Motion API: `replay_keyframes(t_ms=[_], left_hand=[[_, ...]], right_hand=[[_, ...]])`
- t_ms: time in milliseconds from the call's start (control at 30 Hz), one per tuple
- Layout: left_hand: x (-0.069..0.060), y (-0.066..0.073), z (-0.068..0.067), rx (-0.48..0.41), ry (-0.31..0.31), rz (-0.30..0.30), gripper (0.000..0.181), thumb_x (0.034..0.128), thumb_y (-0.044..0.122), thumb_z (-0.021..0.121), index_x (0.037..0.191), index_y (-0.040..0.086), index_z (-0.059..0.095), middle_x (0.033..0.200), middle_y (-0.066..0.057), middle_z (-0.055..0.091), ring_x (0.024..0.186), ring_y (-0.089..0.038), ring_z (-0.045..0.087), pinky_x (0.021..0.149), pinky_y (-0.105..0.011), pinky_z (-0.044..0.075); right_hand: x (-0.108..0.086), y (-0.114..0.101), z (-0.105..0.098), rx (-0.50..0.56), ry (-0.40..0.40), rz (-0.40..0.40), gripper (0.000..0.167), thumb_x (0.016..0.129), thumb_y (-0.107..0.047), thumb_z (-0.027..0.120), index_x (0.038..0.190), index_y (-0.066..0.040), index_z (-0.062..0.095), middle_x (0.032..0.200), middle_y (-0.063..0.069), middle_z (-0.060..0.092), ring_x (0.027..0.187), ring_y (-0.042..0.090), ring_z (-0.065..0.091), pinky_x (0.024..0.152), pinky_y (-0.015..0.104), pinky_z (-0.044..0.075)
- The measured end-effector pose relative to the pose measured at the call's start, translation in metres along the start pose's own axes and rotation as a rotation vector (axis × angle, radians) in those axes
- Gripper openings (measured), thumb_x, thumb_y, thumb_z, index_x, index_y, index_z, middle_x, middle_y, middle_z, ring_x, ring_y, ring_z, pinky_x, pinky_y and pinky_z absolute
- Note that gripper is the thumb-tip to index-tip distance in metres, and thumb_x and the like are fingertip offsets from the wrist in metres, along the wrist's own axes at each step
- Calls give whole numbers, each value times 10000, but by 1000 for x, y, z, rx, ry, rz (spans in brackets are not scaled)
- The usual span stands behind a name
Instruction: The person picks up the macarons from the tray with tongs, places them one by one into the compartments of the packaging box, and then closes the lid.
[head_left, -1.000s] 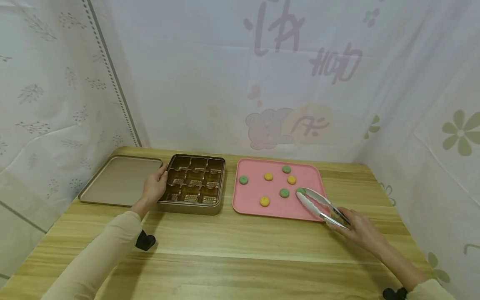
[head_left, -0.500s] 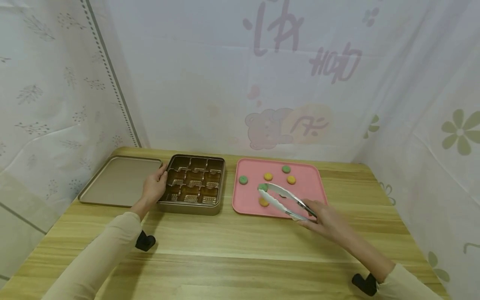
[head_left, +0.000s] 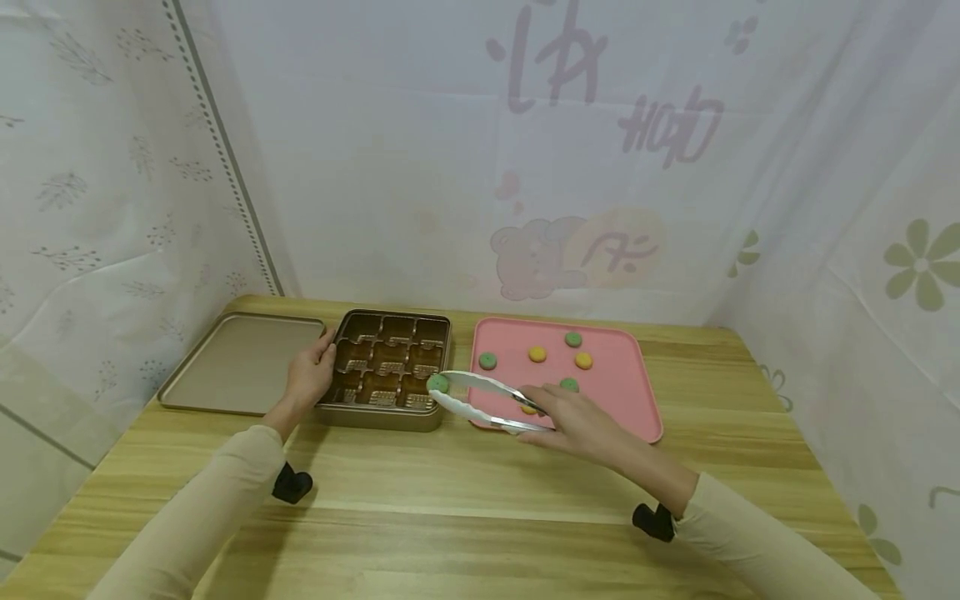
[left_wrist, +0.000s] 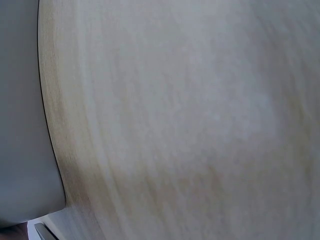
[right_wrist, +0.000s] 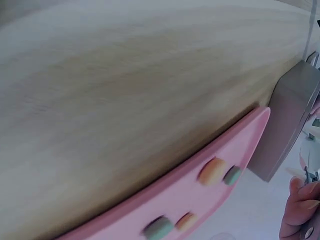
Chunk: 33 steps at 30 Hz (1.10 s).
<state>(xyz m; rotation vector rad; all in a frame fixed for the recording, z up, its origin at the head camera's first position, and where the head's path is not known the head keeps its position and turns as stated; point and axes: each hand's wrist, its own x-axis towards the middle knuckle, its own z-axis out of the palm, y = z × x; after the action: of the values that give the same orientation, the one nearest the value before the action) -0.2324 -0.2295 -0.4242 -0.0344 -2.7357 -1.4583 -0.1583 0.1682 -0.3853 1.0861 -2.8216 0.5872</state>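
One green macaron (head_left: 438,384) is sitting between the tips of the tongs (head_left: 465,408), overlapping the right rim of the nine-compartment box (head_left: 375,420). Clamped on the tongs, the right hand (head_left: 573,421) is lying nearer, their long axis pointing leftward. The left hand (head_left: 310,373) is touching the box's left wall; its finger curl isn't showing clearly. Three green macarons (head_left: 573,339) and three yellow macarons (head_left: 537,354) are resting on one pink tray (head_left: 626,400); one beige tray (head_left: 247,358) is lying left.
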Motion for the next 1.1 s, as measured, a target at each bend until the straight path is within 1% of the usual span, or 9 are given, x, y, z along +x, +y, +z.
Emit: replay_keyframes(t_ms=[233,533,667,767,800,900,1000,1033,1100], left_hand=[[0,0,0,-3,0,12,474,1043,134,296,1470,-50,204,1507,-248,204,1378,-426,201,1093,-527,249],[0,-1,1,2,7,22,468,1042,123,294,1472,-44,208,1502,-254,213,1371,-435,211,1083,-513,288],[0,-3,1,13,11,21,467,1045,128,278,1476,-35,206,1502,-256,212,1248,-461,399,955,-479,375],[0,-3,1,21,15,21,467,1045,135,275,1478,-26,205,1499,-258,217,1208,-464,423,954,-480,373],[0,-3,0,21,15,23,468,1045,138,276,1478,-27,206,1499,-259,216,1289,-446,365,969,-480,359],[1,-3,1,25,17,27,468,1046,147,277,1476,-28,213,1496,-260,220,1346,-441,285,937,-468,357],[1,-2,2,38,19,30,466,1046,152,279,1472,-31,229,1490,-262,237,1159,-416,493,883,-445,367],[1,-2,2,47,24,29,465,1046,156,281,1471,-28,237,1484,-264,249,979,-391,562,858,-434,383],[1,-3,1,62,28,26,465,1047,165,284,1472,-20,245,1478,-264,265,658,-287,505,810,-401,406]], right_hand=[[20,-9,1,-69,-59,33,528,830,-422,698,1232,-103,575,853,7,607,690,80,503,553,194,417],[34,-16,-3,-71,-123,38,515,854,-429,671,1237,-96,581,884,14,602,665,88,458,538,209,390],[41,-22,-9,-100,-163,76,553,844,-438,680,1268,-100,573,911,27,607,657,99,487,511,224,404],[47,-28,-14,-133,-198,121,581,832,-470,682,1289,-130,569,954,46,621,671,111,516,486,238,409],[49,-31,-16,-140,-209,137,584,829,-474,684,1293,-140,568,971,53,624,679,116,525,480,244,412],[54,-36,-21,-169,-235,163,583,824,-489,683,1285,-151,571,1000,61,624,696,133,551,489,259,431],[56,-40,-23,-184,-249,158,587,824,-473,690,1285,-129,568,1023,77,626,722,147,576,528,270,464],[56,-41,-23,-185,-252,151,590,827,-467,689,1286,-118,566,1023,85,628,726,153,581,545,271,473],[56,-40,-22,-176,-253,143,605,834,-461,683,1308,-108,551,1041,98,629,733,155,579,567,276,479]])
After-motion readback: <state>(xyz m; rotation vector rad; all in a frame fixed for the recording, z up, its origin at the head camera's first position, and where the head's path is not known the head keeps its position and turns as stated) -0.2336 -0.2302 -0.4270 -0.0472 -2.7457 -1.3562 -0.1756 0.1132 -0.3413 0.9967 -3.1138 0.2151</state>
